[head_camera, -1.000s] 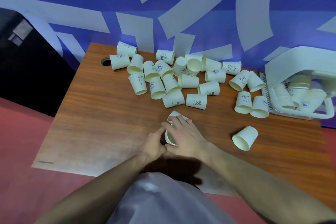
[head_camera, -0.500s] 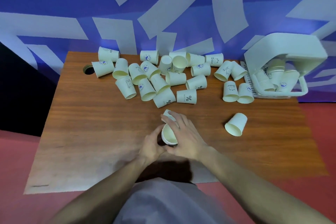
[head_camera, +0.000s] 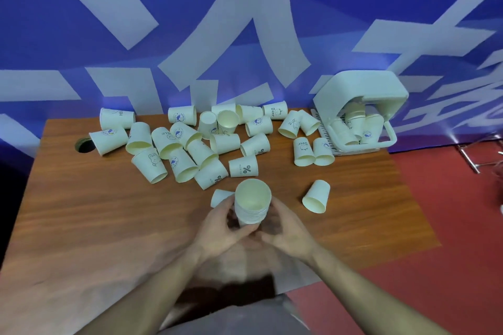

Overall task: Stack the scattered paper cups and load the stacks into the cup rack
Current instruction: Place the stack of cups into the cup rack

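1. The stack of paper cups [head_camera: 252,205] now stands upright with its mouth toward the camera, just above the near middle of the counter [head_camera: 95,220]; half a second ago it lay tipped on its side under the hands. That suggests the nesting of this stack is about finished and it may be ready to go to the rack.
2. The left hand [head_camera: 223,226] curls round the stack's lower left side and grips it. The right hand [head_camera: 288,234] cups the right side with fingers bent toward it; whether they press the paper or sit just off it cannot be told.
3. One loose cup [head_camera: 220,196] lies just behind the left hand, and another cup [head_camera: 316,196] lies on its side to the right, apart from the rest.
4. Farther back, the scattered cups [head_camera: 206,141] are spread on their sides across the far half of the counter, so most of the stacking is not yet done.
5. The white cup rack [head_camera: 359,114] sits at the far right corner and already holds several cups [head_camera: 356,125], leaning inside its frame.
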### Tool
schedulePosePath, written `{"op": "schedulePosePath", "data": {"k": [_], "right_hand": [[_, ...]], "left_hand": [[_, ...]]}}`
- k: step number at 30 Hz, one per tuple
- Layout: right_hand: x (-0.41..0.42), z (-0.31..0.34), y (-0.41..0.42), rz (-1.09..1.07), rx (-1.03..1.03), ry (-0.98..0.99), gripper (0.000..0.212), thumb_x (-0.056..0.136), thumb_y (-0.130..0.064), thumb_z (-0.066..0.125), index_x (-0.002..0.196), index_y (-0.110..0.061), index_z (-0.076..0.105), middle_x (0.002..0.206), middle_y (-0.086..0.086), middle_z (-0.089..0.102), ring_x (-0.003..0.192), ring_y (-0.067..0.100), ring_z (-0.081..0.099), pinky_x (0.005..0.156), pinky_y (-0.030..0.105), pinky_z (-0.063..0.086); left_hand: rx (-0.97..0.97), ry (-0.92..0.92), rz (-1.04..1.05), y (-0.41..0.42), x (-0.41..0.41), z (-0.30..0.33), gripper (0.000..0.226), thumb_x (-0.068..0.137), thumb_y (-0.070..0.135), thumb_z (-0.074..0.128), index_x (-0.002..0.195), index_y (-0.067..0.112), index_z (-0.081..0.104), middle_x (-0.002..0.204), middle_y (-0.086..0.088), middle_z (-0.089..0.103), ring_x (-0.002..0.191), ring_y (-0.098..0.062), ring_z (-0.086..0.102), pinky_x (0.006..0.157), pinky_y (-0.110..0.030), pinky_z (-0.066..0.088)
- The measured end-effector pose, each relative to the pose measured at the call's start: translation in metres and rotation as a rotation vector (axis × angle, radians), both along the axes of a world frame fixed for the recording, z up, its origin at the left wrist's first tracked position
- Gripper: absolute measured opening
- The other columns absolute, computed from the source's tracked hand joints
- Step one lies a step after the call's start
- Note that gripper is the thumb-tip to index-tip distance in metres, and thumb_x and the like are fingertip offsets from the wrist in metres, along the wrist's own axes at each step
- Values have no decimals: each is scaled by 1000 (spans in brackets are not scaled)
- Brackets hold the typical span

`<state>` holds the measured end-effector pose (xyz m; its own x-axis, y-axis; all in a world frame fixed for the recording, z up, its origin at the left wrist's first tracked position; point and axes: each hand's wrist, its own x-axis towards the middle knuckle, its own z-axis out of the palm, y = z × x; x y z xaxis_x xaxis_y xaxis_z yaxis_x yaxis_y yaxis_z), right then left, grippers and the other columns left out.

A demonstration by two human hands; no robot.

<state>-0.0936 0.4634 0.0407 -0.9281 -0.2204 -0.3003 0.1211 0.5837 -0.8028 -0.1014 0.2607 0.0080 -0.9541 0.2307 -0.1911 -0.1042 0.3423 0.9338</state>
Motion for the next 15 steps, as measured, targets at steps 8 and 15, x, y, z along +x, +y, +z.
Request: {"op": "schedulePosePath", "data": {"k": [8, 15], "right_hand": [[-41, 11, 87, -63, -46, 63, 75, 76, -28, 83, 139, -29, 42, 111, -20, 64, 102, -3, 62, 82, 20, 51], [-92, 14, 213, -125, -24, 90, 75, 74, -35, 85, 137, -39, 44, 117, -18, 66, 103, 4, 66, 86, 40, 58]], "left_hand": [[-71, 101, -125, 94, -50, 25, 79, 75, 68, 71, 141, 33, 46, 136, 18, 58, 122, 4, 53, 99, -19, 44], [-132, 58, -256, 215, -109, 32, 76, 81, 56, 74, 145, 31, 41, 129, 16, 64, 114, 0, 61, 96, -33, 53]]}}
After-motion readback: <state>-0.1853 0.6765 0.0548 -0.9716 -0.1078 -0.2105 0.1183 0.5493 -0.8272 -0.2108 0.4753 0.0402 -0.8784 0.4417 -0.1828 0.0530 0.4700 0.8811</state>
